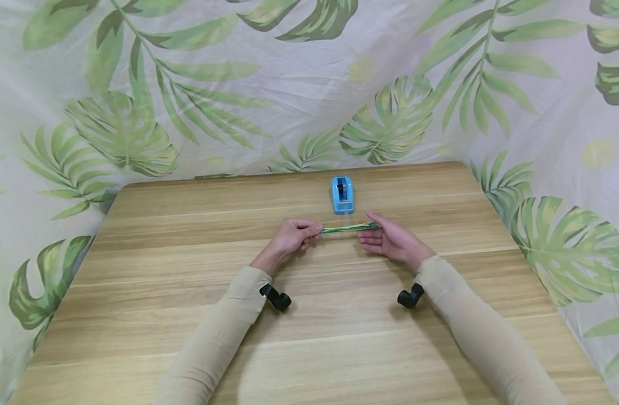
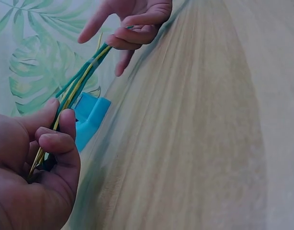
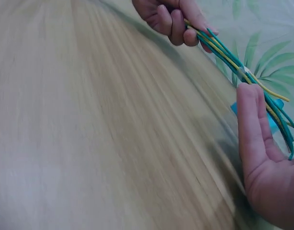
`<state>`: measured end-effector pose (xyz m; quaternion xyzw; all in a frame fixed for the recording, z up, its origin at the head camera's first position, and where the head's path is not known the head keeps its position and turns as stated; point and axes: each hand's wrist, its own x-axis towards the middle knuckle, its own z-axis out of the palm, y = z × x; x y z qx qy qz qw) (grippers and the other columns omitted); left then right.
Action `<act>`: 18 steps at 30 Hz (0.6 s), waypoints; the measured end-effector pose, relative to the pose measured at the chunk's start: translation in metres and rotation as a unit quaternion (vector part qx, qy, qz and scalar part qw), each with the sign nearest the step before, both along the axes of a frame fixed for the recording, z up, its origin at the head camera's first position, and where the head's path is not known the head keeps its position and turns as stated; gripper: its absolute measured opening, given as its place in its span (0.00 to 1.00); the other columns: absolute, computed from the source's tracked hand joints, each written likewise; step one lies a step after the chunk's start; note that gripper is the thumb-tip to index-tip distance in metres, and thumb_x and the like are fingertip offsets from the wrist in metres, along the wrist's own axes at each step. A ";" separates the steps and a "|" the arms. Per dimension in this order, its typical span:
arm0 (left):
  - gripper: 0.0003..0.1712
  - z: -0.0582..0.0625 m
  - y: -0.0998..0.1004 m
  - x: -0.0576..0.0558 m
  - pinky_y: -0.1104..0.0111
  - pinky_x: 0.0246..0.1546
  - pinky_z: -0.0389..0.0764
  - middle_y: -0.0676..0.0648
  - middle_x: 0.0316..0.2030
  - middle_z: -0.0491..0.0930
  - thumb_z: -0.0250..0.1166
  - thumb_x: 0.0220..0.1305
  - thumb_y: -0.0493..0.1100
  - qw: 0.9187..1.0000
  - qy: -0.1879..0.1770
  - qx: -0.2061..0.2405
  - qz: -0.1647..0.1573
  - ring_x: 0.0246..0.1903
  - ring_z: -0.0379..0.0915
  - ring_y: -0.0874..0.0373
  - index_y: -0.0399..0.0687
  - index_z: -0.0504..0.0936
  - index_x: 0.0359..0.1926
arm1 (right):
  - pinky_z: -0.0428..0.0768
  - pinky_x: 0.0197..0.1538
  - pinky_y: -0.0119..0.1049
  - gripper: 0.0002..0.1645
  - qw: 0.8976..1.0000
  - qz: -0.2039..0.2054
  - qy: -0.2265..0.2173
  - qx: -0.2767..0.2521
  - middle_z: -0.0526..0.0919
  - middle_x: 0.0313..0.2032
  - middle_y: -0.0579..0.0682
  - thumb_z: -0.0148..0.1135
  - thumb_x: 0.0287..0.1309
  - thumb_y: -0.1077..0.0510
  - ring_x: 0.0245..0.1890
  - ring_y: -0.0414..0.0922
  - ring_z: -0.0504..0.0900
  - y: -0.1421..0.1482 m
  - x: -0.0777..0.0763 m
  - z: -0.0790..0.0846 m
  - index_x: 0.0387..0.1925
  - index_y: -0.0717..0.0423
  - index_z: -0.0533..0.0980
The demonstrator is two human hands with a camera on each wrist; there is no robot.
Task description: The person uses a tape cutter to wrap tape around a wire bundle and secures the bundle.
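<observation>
A bundle of green and yellow wires [image 1: 347, 228] is stretched between the two hands above the table. My left hand [image 1: 293, 235] pinches one end between thumb and fingers. At the other end, my right hand [image 1: 393, 239] has its fingers extended along the bundle, with the thumb spread away from them. In the right wrist view the loose wire ends [image 3: 286, 127] fan out past these fingers. A shiny clear band of tape [image 3: 244, 70] shows around the middle of the bundle. Just behind the wires stands a blue tape dispenser [image 1: 342, 195], a clear strip at its front.
The wooden table [image 1: 188, 326] reaches back to a leaf-patterned cloth [image 1: 299, 84]. A small blue item [image 1: 213, 176] lies at its far edge, left of the dispenser. Black wrist cameras [image 1: 276, 297] are strapped on both sleeves.
</observation>
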<state>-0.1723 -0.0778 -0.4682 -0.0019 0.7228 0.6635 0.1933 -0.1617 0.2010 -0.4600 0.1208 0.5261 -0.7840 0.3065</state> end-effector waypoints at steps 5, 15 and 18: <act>0.11 0.000 -0.001 0.000 0.75 0.16 0.66 0.42 0.28 0.84 0.71 0.65 0.41 1.000 0.007 -0.003 0.003 0.17 0.66 0.63 0.36 0.89 0.41 | 0.83 0.52 0.41 0.36 0.999 -0.025 -0.022 -0.020 0.86 0.35 0.55 0.60 0.70 0.42 0.35 0.46 0.86 -0.004 0.001 -0.001 0.66 0.55 0.58; 0.10 -0.001 -0.002 0.000 0.74 0.15 0.66 0.41 0.29 0.86 0.72 0.64 0.41 0.997 0.063 -0.052 -0.003 0.14 0.65 0.62 0.39 0.90 0.41 | 0.85 0.43 0.36 0.14 0.996 -0.060 -0.034 -0.062 0.88 0.31 0.55 0.62 0.70 0.53 0.32 0.46 0.88 -0.010 0.000 0.000 0.51 0.57 0.78; 0.10 -0.001 -0.002 0.001 0.73 0.14 0.66 0.40 0.26 0.85 0.73 0.63 0.41 0.995 0.076 -0.062 -0.006 0.13 0.64 0.62 0.39 0.90 0.41 | 0.86 0.42 0.35 0.12 0.995 -0.066 -0.037 -0.070 0.88 0.31 0.56 0.61 0.71 0.55 0.32 0.46 0.88 -0.010 0.001 0.000 0.49 0.58 0.79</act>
